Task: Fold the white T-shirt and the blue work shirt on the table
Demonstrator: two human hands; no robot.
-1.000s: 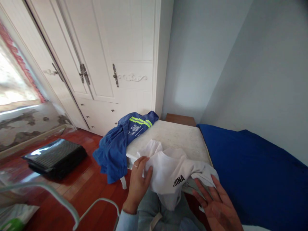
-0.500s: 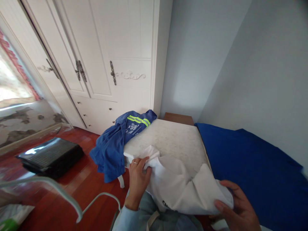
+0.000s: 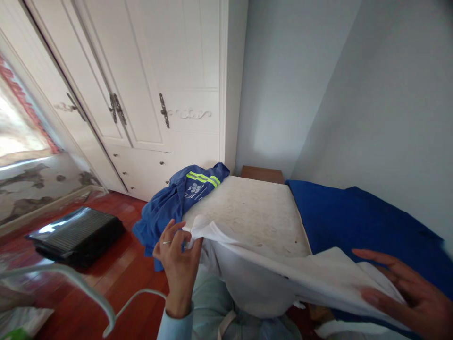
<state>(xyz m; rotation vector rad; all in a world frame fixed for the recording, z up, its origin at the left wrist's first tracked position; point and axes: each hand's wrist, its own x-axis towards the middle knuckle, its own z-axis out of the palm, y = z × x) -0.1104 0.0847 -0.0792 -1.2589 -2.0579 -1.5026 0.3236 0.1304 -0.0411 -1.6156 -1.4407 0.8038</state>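
Observation:
A white cloth is stretched across my lap at the near edge of the table, its upper edge pulled into a long taut fold. My left hand pinches its left end between thumb and fingertips, just off the table's near left corner. At the right, my right hand, slightly blurred, has the other end between thumb and fingers. Over the table's left edge hangs a blue garment with a yellow-green and grey stripe and a white print.
Blue fabric covers the surface to the right of the table. A white wardrobe stands behind. On the red wooden floor lies a black plastic-wrapped package. A pale curved metal tube is at lower left, and a brown wooden piece stands behind the table.
My hands have moved apart, left hand to the left and right hand to the right. The bunched white cloth is now drawn out between them, and its dark lettering is out of sight.

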